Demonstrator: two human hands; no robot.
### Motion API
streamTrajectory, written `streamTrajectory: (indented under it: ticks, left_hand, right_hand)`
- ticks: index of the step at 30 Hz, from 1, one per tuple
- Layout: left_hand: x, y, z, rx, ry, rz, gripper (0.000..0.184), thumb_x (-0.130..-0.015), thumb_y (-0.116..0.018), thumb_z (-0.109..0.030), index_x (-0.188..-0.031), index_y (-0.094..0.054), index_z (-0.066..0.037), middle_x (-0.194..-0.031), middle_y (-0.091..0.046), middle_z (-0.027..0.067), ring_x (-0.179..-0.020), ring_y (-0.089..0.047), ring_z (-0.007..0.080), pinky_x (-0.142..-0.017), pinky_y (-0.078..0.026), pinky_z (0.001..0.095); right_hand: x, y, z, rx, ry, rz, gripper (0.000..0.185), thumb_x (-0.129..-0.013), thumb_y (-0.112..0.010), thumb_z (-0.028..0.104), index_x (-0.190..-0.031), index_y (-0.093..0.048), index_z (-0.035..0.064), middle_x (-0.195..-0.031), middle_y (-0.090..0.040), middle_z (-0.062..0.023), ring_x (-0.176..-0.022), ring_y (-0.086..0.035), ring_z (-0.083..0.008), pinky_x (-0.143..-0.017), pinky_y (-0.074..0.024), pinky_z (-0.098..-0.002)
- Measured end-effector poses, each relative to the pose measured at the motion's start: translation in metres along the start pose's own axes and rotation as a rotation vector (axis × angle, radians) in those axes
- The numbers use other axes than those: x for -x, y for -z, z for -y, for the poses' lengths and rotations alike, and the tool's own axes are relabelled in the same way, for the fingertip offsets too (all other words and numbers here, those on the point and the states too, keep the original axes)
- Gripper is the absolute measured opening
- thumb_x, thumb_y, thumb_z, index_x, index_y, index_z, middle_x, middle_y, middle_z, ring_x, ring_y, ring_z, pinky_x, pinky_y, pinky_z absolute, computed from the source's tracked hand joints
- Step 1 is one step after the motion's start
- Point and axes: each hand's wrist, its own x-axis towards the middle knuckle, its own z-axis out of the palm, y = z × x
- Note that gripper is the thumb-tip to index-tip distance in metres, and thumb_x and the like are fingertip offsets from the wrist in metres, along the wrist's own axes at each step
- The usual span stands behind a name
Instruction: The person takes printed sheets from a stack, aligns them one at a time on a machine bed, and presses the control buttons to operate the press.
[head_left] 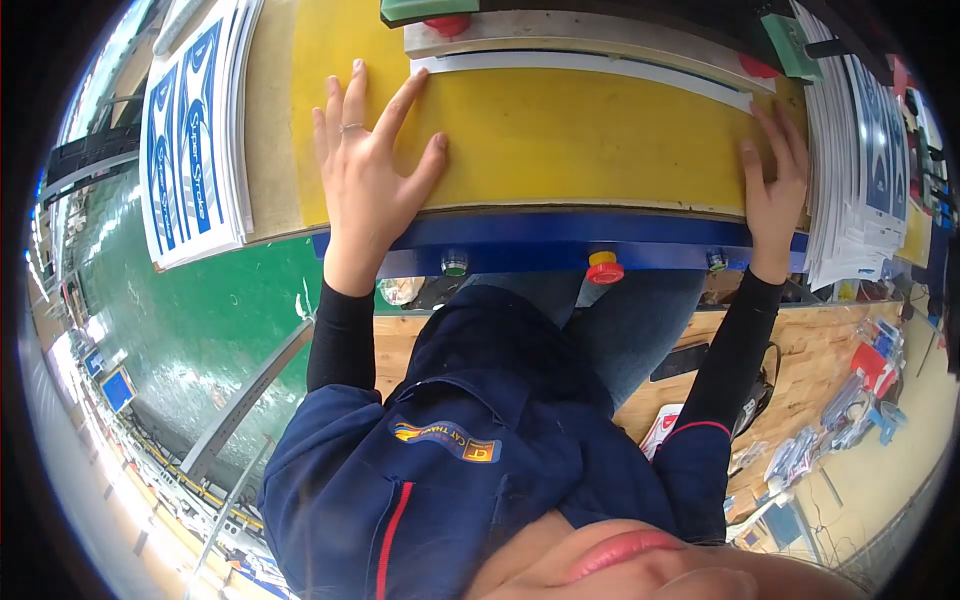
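Note:
My left hand (370, 180) lies palm down on a yellow work surface (580, 150), fingers spread. Its index fingertip meets the left end of a white strip (590, 66), which looks like the edge of a sheet. At the strip's other end is my right hand (776, 200), with fingers stretched forward and the fingertips at the corner. Just beyond the strip runs a long pale bar (560, 30) of a machine; whatever part of the sheet lies past it is hidden. Neither hand grasps anything.
Printed sheets in blue and white form a stack (195, 130) on the left; another stack (850, 190) stands close beside my right hand. A blue front rail (540, 238) carries a red push button (604, 270) and two green ones. Green blocks (792, 48) flank the bar.

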Motion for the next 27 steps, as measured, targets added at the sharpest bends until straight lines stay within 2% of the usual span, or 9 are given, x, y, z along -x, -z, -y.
streamTrajectory:
  ticks: [2,20,27]
  left_hand:
    - [0.0008,-0.0013,0.0011,0.020,0.018,0.006,0.054,-0.091,-0.064,-0.043,-0.144,-0.057,-0.034,-0.159,-0.038,0.0193,-0.149,-0.031,0.0390,-0.123,-0.016,0.0547]
    - [-0.0004,0.0005,0.0005,0.038,0.014,0.000,0.055,-0.088,-0.066,-0.038,-0.143,-0.059,-0.030,-0.158,-0.040,0.0189,-0.148,-0.033,0.0386,-0.123,-0.018,0.0530]
    - [-0.0025,0.0052,-0.0022,0.040,0.002,0.015,0.054,-0.090,-0.066,-0.034,-0.143,-0.059,-0.025,-0.158,-0.040,0.0191,-0.148,-0.034,0.0404,-0.122,-0.019,0.0531]
  right_hand:
    - [-0.0003,-0.0008,-0.0008,-0.007,0.000,0.005,0.037,-0.094,-0.065,0.032,-0.129,-0.070,0.0213,-0.143,-0.057,-0.0157,-0.133,-0.052,-0.0364,-0.112,-0.0402,-0.0465]
    - [-0.0010,0.0003,-0.0035,-0.018,-0.002,0.008,0.034,-0.093,-0.066,0.029,-0.126,-0.072,0.0211,-0.141,-0.059,-0.0156,-0.131,-0.054,-0.0365,-0.111,-0.0407,-0.0457]
    - [-0.0008,0.0019,-0.0041,-0.063,0.007,-0.016,0.035,-0.090,-0.070,0.028,-0.124,-0.073,0.0185,-0.138,-0.060,-0.0180,-0.128,-0.055,-0.0375,-0.108,-0.0428,-0.0433]
